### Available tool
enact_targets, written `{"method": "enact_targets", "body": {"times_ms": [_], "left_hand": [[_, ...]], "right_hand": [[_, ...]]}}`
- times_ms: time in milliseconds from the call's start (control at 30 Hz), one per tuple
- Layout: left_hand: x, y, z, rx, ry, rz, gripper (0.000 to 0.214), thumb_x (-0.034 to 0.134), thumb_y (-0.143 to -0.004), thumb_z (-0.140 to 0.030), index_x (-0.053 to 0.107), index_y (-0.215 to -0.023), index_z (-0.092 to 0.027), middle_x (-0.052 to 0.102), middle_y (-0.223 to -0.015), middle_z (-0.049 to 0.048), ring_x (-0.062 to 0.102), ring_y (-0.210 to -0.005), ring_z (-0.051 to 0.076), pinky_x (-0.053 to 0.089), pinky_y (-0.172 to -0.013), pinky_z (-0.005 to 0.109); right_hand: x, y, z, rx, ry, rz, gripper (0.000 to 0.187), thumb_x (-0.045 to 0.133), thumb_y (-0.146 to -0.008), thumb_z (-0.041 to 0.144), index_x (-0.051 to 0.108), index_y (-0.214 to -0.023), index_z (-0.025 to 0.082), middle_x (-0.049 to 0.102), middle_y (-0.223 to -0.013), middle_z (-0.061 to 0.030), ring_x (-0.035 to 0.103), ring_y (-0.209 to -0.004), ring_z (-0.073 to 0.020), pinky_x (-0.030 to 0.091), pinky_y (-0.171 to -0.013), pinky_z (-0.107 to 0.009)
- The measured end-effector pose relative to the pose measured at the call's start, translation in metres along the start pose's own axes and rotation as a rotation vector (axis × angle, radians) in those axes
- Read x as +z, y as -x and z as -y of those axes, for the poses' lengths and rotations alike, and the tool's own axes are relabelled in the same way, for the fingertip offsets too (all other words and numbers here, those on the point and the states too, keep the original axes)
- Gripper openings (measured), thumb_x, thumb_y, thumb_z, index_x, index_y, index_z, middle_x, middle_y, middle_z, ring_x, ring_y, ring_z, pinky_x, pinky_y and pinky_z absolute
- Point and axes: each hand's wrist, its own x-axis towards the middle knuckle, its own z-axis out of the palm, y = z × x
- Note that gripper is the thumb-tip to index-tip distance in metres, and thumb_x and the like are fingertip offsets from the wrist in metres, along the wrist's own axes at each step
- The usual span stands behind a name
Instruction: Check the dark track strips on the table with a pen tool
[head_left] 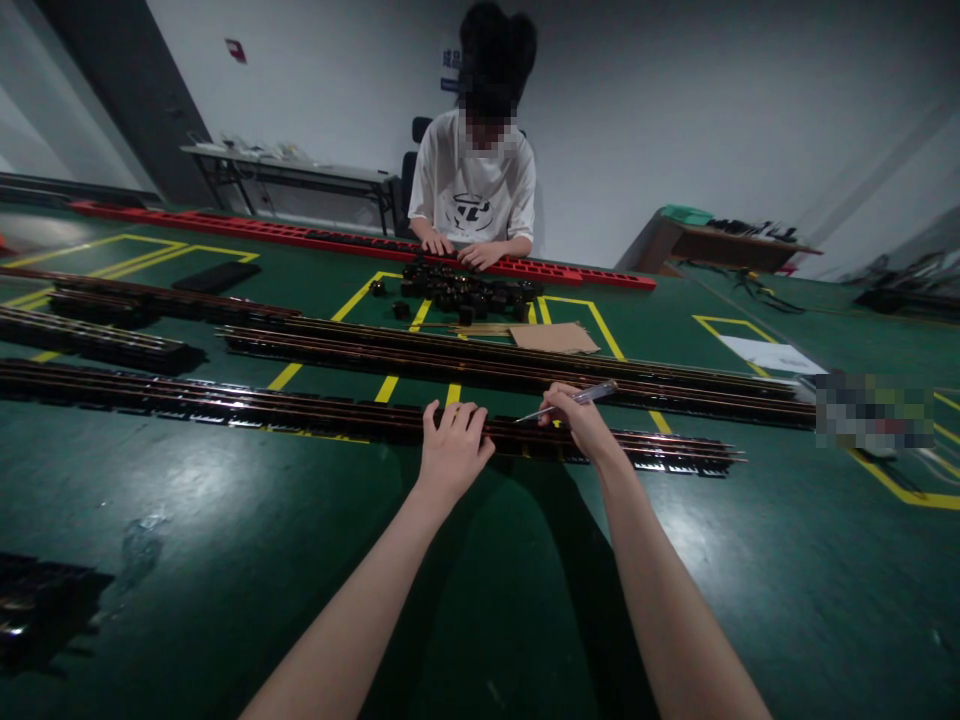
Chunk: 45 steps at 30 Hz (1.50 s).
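Note:
A long black strip [225, 402] with thin copper-coloured rods along it lies across the green table in front of me. My left hand [454, 450] rests over this strip, its fingers bent across the top and the thumb on the near side. Just to the right, my right hand [571, 412] grips a screwdriver [596, 392] with a clear handle. The screwdriver's thin shaft slants down to the left, and its tip is at the strip close to my left hand. Whether the tip touches a rod or the black part, I cannot tell.
Behind lies another long black strip [420, 355], with shorter ones [90, 335] to the left. Beyond are a cardboard piece [555, 338], a pile of black parts [469, 290] and a red rail [315, 236]. A person [474, 190] sits opposite, hands at the rail. White paper [772, 354] lies right.

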Motion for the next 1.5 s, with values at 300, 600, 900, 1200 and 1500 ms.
{"method": "enact_targets", "body": {"times_ms": [300,600,900,1200,1500], "left_hand": [[0.000,0.000,-0.001,0.018,-0.034,-0.018,0.033,0.040,-0.084,-0.014,0.061,-0.111,-0.016,0.065,-0.112,0.0098,0.055,-0.108,0.025,0.027,-0.101,0.050],[0.001,-0.001,0.000,0.037,-0.038,0.001,0.035,0.039,-0.082,-0.008,0.061,-0.109,-0.014,0.065,-0.113,0.0091,0.056,-0.108,0.024,0.029,-0.102,0.049],[0.002,-0.001,0.005,0.056,0.040,0.019,0.036,0.036,-0.084,-0.007,0.060,-0.110,-0.014,0.066,-0.113,0.0079,0.057,-0.107,0.022,0.032,-0.100,0.045],[-0.002,-0.002,0.004,0.057,0.099,0.019,0.032,0.047,-0.078,-0.021,0.060,-0.107,-0.015,0.065,-0.110,0.0086,0.056,-0.104,0.023,0.031,-0.099,0.045],[-0.002,-0.003,0.003,0.055,0.066,0.003,0.038,0.049,-0.082,-0.044,0.061,-0.105,-0.017,0.066,-0.107,0.0094,0.057,-0.099,0.026,0.034,-0.094,0.046]], "right_hand": [[0.015,0.005,0.010,-0.007,0.182,0.009,0.029,0.063,-0.072,0.044,0.055,-0.057,0.020,0.059,-0.052,0.0027,0.057,-0.055,-0.0127,0.044,-0.062,-0.027],[0.019,0.007,0.016,0.010,0.189,0.033,0.028,0.060,-0.073,0.045,0.056,-0.060,0.020,0.062,-0.055,0.0026,0.059,-0.058,-0.0135,0.046,-0.064,-0.028],[0.016,0.007,0.013,0.005,0.171,0.016,0.027,0.060,-0.074,0.042,0.057,-0.059,0.020,0.061,-0.054,0.0020,0.058,-0.056,-0.0135,0.045,-0.063,-0.028],[0.004,0.003,0.005,0.014,0.071,-0.031,0.022,0.060,-0.069,0.032,0.054,-0.052,0.019,0.057,-0.049,0.0020,0.055,-0.050,-0.0127,0.044,-0.059,-0.027],[-0.007,0.003,0.006,0.011,0.059,-0.043,0.022,0.061,-0.067,0.031,0.055,-0.050,0.018,0.054,-0.049,0.0019,0.053,-0.046,-0.0121,0.042,-0.055,-0.027]]}}
